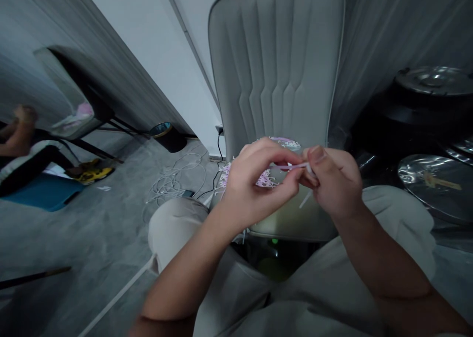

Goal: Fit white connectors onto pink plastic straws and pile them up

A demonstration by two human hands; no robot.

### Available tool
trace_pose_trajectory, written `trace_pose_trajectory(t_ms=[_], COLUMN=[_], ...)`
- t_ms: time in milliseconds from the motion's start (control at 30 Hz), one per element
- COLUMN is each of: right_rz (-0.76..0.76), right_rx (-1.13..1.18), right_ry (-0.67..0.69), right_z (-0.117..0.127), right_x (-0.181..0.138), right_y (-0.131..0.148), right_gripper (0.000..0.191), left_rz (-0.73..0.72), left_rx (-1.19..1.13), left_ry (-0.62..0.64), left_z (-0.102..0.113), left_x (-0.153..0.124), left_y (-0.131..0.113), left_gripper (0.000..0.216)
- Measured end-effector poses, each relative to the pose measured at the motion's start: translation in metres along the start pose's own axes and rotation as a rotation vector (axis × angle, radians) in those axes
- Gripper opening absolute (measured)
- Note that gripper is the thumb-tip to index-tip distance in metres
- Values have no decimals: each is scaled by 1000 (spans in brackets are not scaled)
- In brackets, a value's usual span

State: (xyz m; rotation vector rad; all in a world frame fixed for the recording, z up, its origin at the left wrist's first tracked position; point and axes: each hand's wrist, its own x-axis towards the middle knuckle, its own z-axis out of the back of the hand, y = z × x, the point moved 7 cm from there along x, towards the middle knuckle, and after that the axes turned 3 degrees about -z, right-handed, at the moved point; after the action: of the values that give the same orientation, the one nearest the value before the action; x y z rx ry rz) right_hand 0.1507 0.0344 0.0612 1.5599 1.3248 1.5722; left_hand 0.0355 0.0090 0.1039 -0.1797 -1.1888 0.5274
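Over the seat of a grey padded chair (275,56), my two hands meet at a thin pale-purple strip (291,167). My left hand (258,179) pinches it between thumb and fingertips. My right hand (332,179) is closed on its other end, thumb on top, where a small whitish part shows. A narrow white tail (305,199) hangs below my right fingers. Whether it belongs to the same strip I cannot tell. Behind my left hand lies a pile of small purple and white pieces (265,179), partly hidden.
My knees flank the chair. Coiled cable (177,179) and a black bin (168,137) are on the floor to the left. Farther left are another chair (55,76), a blue container (44,191) and a seated person. Shiny metal lids (436,179) stand at right.
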Motion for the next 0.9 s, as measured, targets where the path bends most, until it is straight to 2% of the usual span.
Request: trace_pose_trajectory(t_ms=[167,267,367,467,600,900], right_rz=[11,4,-25,-48,-41,-44], right_rx=[11,45,50,17,-14,-202], right_ry=[7,-16,-38,-16,27,-1], right_z=[-2,0,0,-6,-14,-16], right_x=[1,0,-1,-3,-4,-1], right_y=[-2,-5,-12,-17,-22,-43], right_gripper=[56,56,55,53,52,49], left_rz=[186,268,295,239,198,418], left_rx=[-168,-265,-279,-228,-167,-200], left_ry=[-142,-206,-255,-283,-361,-443], left_z=[9,0,-11,-15,-8,-8], left_x=[-35,-63,-77,-76,-69,-72], left_y=[28,41,41,33,26,43], left_gripper=[38,45,45,39,27,8])
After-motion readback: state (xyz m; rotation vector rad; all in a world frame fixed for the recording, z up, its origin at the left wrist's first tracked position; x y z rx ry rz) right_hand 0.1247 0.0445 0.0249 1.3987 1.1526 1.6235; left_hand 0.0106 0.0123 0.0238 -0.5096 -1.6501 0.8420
